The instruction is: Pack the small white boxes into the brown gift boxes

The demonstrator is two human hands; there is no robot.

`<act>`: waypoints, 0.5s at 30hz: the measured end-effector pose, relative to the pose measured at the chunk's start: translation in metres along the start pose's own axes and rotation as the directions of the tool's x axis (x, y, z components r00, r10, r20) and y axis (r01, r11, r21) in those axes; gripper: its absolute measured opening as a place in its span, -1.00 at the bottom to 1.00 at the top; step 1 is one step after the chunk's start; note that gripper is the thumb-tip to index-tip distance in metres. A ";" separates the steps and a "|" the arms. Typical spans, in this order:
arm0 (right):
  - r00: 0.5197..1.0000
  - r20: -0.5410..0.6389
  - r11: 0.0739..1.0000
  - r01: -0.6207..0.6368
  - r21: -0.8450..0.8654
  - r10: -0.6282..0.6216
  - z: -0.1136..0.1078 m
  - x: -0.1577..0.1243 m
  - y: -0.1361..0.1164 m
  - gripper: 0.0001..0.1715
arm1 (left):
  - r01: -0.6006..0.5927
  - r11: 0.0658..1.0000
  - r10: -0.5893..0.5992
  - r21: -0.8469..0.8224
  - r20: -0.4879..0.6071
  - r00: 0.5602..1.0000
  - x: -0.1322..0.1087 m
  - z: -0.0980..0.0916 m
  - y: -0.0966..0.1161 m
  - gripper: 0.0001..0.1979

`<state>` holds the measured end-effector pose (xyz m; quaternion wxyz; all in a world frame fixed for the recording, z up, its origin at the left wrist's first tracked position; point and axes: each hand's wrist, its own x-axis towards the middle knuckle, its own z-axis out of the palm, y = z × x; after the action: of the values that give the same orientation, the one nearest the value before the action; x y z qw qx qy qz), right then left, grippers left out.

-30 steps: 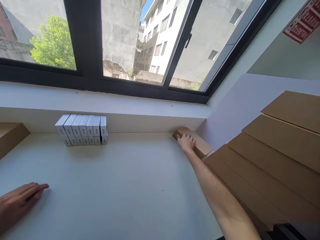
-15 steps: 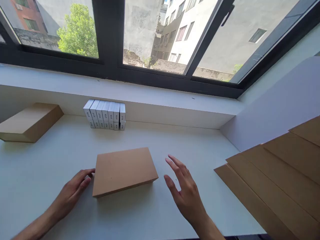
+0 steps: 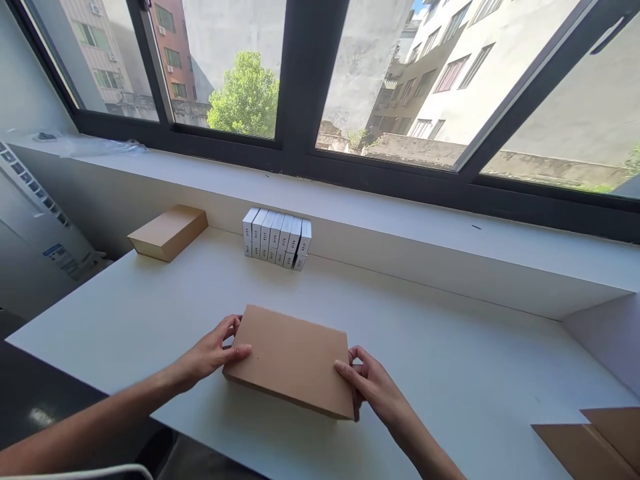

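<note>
A closed brown cardboard box (image 3: 293,357) is between my two hands over the front of the white table. My left hand (image 3: 213,350) grips its left end, thumb on the top face and fingers behind the edge. At the right end my right hand (image 3: 373,380) holds it too, thumb on top and fingers curled down the side. Whether the box's underside touches the table I cannot tell. Beyond it, two stacked rows of small white boxes (image 3: 275,237) stand against the sill wall.
Another brown cardboard box (image 3: 170,230) lies at the table's back left. Flat cardboard pieces (image 3: 585,447) show at the lower right. The white table (image 3: 450,373) ends at a front-left edge. Clear plastic wrap (image 3: 100,145) rests on the windowsill, above a white appliance (image 3: 40,227).
My right hand, earlier open and apart from the box, has closed on its right end. My left hand now grips the left end. The box has turned, and the view has swung left.
</note>
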<state>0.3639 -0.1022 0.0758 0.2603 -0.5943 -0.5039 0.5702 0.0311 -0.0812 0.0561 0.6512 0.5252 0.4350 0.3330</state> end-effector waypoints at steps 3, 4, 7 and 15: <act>0.996 0.073 0.996 -0.061 0.063 0.056 0.004 -0.019 -0.001 -0.32 | 0.053 0.993 -0.041 -0.107 0.117 0.992 -0.011 -0.004 0.009 -0.56; 0.995 0.080 0.993 -0.068 0.095 0.061 0.005 -0.025 -0.004 -0.34 | 0.058 0.991 -0.043 -0.117 0.129 0.991 -0.015 -0.005 0.013 -0.52; 0.990 0.115 0.982 -0.097 0.164 0.079 0.009 -0.042 -0.017 -0.36 | 0.058 0.997 -0.052 -0.051 0.106 0.993 -0.020 -0.005 0.023 -0.39; 0.987 -0.159 0.977 0.048 0.209 -0.015 0.028 -0.084 -0.004 -0.41 | -0.233 0.889 0.296 0.394 -0.108 0.949 -0.029 0.017 0.007 -0.32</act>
<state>0.3495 -0.1831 0.1084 0.3702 -0.5980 -0.4275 0.5680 0.0356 -0.1123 0.0706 0.4484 0.6653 0.4672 0.3715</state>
